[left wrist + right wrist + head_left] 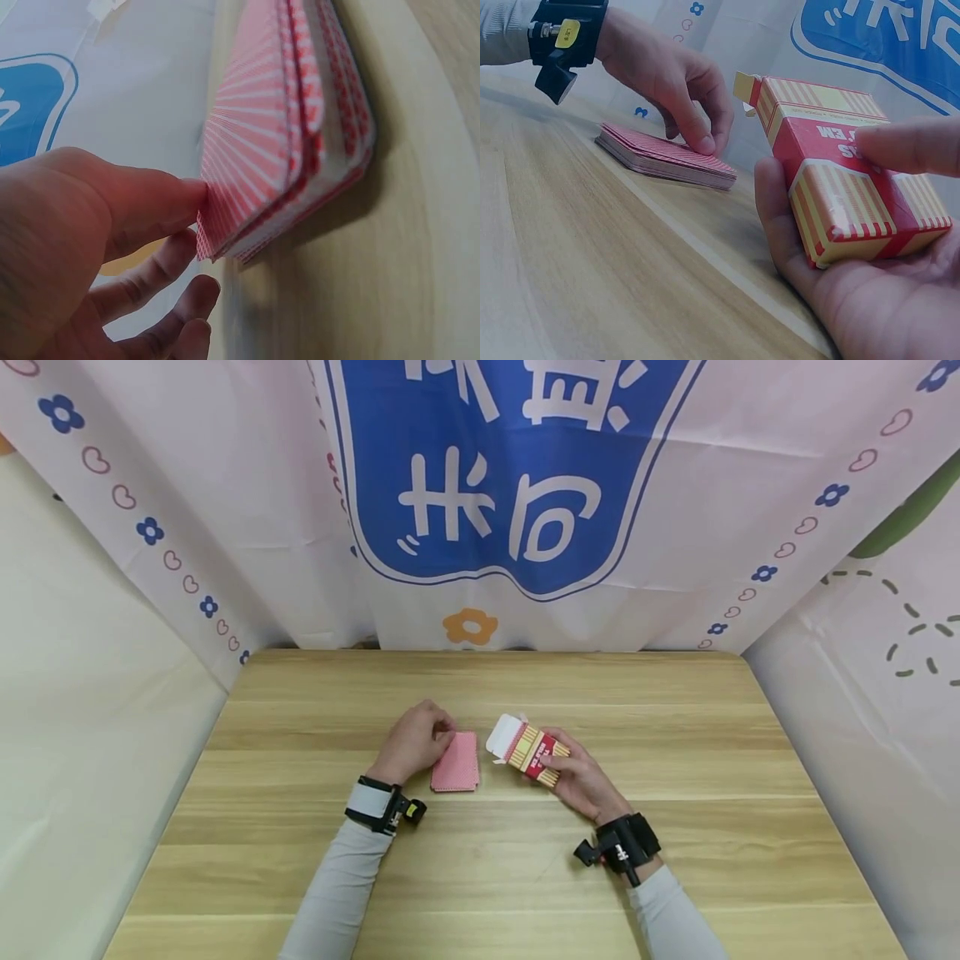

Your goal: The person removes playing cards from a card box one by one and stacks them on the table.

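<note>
A stack of playing cards [456,764] with pink-and-white patterned backs lies face down on the table. At its far left corner my left hand [415,742] pinches the edge. The left wrist view shows the thumb [154,193] on that edge of the stack [255,142], a bent finger below it and the other fingers loosely curled. My right hand [585,781] grips a red-and-yellow striped card box [532,753], tilted, to the right of the stack. The box's white end flap [504,735] stands open toward the cards. The right thumb lies across the box front [840,180].
The wooden table [480,877] runs back to a white cloth [315,568] with a blue printed emblem [510,485]. Pale cloth panels hang at both sides. Each wrist wears a black strap with a small camera mount [618,847].
</note>
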A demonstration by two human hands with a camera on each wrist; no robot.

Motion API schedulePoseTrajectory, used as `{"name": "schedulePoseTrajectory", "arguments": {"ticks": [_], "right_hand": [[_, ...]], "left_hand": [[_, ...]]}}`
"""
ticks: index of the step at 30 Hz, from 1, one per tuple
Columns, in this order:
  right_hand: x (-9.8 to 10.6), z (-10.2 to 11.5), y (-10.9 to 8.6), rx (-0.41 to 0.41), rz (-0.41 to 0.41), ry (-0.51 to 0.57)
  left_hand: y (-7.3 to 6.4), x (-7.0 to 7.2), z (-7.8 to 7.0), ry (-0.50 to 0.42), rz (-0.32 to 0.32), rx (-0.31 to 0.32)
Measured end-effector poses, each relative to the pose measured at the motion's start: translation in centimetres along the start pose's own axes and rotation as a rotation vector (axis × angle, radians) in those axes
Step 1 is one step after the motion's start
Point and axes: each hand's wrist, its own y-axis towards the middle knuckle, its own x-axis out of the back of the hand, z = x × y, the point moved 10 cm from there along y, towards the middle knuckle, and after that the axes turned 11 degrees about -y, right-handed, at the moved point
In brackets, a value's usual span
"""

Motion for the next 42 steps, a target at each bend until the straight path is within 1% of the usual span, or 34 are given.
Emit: {"name": "schedulePoseTrajectory", "arguments": {"ticks": [4, 8, 11, 14, 16, 18, 19, 22, 24, 25, 27, 29, 32, 36, 39, 42], "right_hand": [[0.1, 0.1, 0.0, -0.004, -0.012, -0.010], [0.1, 0.2, 0.0, -0.004, -0.010, -0.007], [0.1, 0.1, -0.1, -0.007, -0.007, 0.000], [0.1, 0.0, -0.1, -0.015, -0.009, 0.001], [0.1, 0.0, -0.2, -0.017, -0.010, -0.004], [0.1, 0.0, -0.2, -0.020, -0.011, -0.003], [0.0, 0.0, -0.3, -0.020, -0.011, -0.001], [-0.1, -0.1, -0.4, -0.021, -0.013, 0.001], [-0.1, -0.1, -0.3, -0.021, -0.018, 0.001], [-0.1, -0.1, -0.3, -0.023, -0.022, -0.004], [-0.1, 0.0, -0.2, -0.019, -0.027, -0.016], [-0.1, 0.1, -0.2, -0.012, -0.027, -0.021], [-0.2, 0.3, -0.1, 0.003, -0.011, -0.028], [-0.3, 0.3, 0.1, 0.011, 0.007, -0.021], [-0.1, 0.2, 0.0, 0.008, 0.004, -0.021], [-0.1, 0.1, -0.1, 0.008, 0.003, -0.033]], "left_hand": [[0.0, 0.1, -0.1, 0.004, -0.004, -0.001], [0.0, 0.1, 0.1, -0.021, -0.007, 0.003], [0.0, 0.2, 0.0, -0.043, -0.023, -0.009], [-0.2, 0.5, -0.4, -0.074, -0.045, -0.027], [-0.3, 0.6, -1.1, -0.111, -0.060, -0.048], [-0.5, 0.7, -2.1, -0.159, -0.075, -0.087], [-0.5, 0.7, -2.7, -0.180, -0.084, -0.122], [-0.9, 0.5, -5.0, -0.256, -0.109, -0.277], [-1.3, 0.0, -6.5, -0.284, -0.108, -0.372], [-1.4, -0.3, -7.1, -0.294, -0.101, -0.405], [-1.6, -0.9, -7.9, -0.308, -0.076, -0.429], [-1.6, -1.8, -8.2, -0.300, -0.042, -0.421], [-1.6, -2.6, -8.2, -0.279, -0.014, -0.400], [-1.5, -3.1, -7.8, -0.275, 0.000, -0.360], [-1.4, -3.4, -7.4, -0.288, 0.011, -0.319], [-1.3, -3.8, -7.1, -0.282, 0.020, -0.275]]}}
